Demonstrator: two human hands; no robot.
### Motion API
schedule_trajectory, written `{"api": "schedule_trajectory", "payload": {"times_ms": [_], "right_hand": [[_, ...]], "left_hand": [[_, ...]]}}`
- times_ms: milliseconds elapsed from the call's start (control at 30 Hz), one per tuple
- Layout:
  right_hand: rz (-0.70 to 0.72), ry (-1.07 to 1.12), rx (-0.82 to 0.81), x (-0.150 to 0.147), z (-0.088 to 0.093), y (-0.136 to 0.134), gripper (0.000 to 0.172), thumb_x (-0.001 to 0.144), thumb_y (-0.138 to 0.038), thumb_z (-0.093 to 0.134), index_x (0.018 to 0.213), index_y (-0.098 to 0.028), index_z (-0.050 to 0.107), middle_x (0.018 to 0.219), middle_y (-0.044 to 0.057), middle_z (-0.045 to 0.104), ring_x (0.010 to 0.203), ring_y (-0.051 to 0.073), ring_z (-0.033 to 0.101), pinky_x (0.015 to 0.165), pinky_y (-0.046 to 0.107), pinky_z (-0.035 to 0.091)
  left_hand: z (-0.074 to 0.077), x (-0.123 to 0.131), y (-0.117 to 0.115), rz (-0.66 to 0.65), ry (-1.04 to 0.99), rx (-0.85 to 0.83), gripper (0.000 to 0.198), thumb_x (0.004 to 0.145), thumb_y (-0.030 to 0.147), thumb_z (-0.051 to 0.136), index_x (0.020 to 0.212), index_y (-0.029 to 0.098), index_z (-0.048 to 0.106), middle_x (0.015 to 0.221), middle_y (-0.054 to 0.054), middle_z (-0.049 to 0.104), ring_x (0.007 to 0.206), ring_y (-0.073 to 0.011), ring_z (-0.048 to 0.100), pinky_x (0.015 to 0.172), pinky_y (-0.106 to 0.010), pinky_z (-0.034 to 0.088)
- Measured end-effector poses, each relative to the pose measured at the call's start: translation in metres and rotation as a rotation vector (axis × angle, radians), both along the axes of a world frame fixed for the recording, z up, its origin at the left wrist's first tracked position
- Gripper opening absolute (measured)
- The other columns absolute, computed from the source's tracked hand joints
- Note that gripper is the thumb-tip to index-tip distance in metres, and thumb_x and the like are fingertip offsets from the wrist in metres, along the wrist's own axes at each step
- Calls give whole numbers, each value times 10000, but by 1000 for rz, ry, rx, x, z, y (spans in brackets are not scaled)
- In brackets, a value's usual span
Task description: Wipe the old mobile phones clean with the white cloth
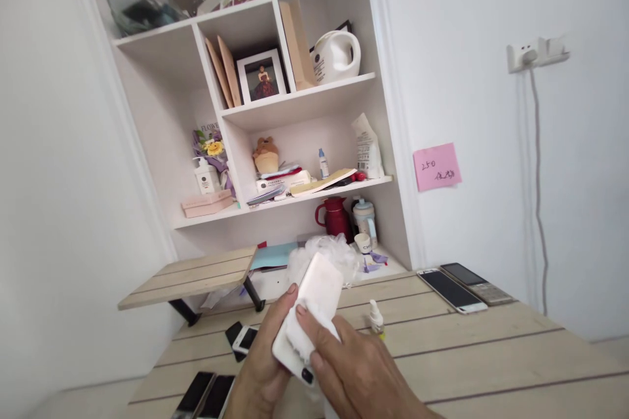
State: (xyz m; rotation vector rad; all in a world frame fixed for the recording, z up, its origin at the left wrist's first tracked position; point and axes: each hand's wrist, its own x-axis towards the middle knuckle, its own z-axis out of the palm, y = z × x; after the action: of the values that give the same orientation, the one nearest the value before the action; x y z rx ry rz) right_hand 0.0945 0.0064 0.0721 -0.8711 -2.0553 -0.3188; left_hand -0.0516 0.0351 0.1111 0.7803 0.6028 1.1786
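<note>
A white phone [322, 278] is held up over the table, its back with a dark camera spot towards me. My left hand [265, 360] is closed around its left edge, the thumb along the side. My right hand [354, 366] presses a folded white cloth or tissue [301, 335] against the lower part of the phone's back. Part of the white material hangs below the phone. Just right of the hands stands a small spray bottle [376, 319] with a white top.
Several phones lie on the slatted table [491, 347]: a white phone [452, 290] and a keypad phone [476, 282] at the right, others at the left. A small raised stand [191, 278] is at the back left. Crumpled clear plastic [339, 252] sits behind the hands, before filled shelves [295, 101].
</note>
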Motion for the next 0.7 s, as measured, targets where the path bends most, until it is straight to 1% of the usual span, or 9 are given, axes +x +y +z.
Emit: {"api": "schedule_trajectory", "payload": {"times_ms": [100, 167, 267, 333, 400, 500, 567, 667, 700], "right_hand": [[-20, 98, -69, 13, 7, 1, 514, 978, -213, 348, 1491, -234, 342, 972, 109, 662, 704, 211, 671, 668, 332, 571], [-67, 182, -101, 25, 10, 6, 530, 984, -204, 330, 1511, -253, 297, 1031, 112, 651, 760, 215, 677, 698, 335, 567], [-154, 250, -105, 33, 10, 12, 527, 991, -212, 315, 1515, -259, 287, 1031, 115, 642, 784, 230, 679, 707, 364, 561], [-178, 208, -71, 28, 7, 11, 516, 990, -221, 323, 1506, -248, 312, 977, 114, 647, 733, 232, 676, 663, 366, 559], [-138, 88, -4, 18, 5, 6, 513, 974, -212, 349, 1487, -220, 357, 901, 112, 652, 633, 222, 657, 573, 342, 545], [-43, -97, 73, 6, 3, -1, 509, 927, -180, 417, 1433, -222, 452, 765, 76, 641, 519, 198, 614, 476, 290, 498], [-37, -110, 58, 8, 5, -3, 507, 915, -174, 438, 1414, -252, 478, 759, 68, 640, 557, 201, 629, 500, 284, 502], [-101, -12, -23, 15, 6, -2, 509, 945, -180, 408, 1443, -281, 431, 812, 68, 645, 656, 206, 656, 599, 303, 529], [-121, 6, -38, 16, 5, -1, 511, 953, -181, 397, 1454, -282, 412, 814, 68, 644, 661, 205, 656, 608, 307, 529]], "left_hand": [[-3, -2, -3, -69, 77, -10, 345, 867, 382, 625, 1034, 83, 669, 901, -140, 750, 761, -244, 714, 628, -290, 529], [-5, -3, -4, -155, 177, 1, 437, 870, 469, 586, 1020, 67, 671, 828, -164, 745, 649, -265, 706, 542, -312, 514], [-8, -4, -4, -230, 251, 27, 552, 889, 533, 514, 1084, 36, 654, 775, -185, 735, 596, -276, 695, 505, -322, 502], [-8, -3, -3, -221, 219, 17, 535, 891, 516, 523, 1110, 44, 646, 776, -171, 739, 605, -271, 697, 505, -316, 501], [-8, -1, -1, -183, 129, -16, 464, 891, 451, 561, 1117, 55, 647, 822, -152, 751, 663, -260, 708, 557, -310, 519], [-7, 1, 1, -103, -10, -62, 376, 892, 336, 594, 1126, 48, 652, 903, -136, 761, 803, -246, 717, 717, -299, 537], [-7, 2, 2, -96, -34, -66, 381, 892, 331, 596, 1129, 40, 658, 903, -134, 763, 852, -255, 715, 782, -311, 534], [-9, 6, 4, -177, -8, -79, 460, 888, 418, 586, 1133, 37, 666, 866, -141, 764, 859, -285, 717, 813, -360, 536], [-9, 7, 4, -190, -8, -77, 473, 888, 430, 583, 1145, 41, 663, 862, -141, 764, 862, -288, 717, 817, -367, 535]]}}
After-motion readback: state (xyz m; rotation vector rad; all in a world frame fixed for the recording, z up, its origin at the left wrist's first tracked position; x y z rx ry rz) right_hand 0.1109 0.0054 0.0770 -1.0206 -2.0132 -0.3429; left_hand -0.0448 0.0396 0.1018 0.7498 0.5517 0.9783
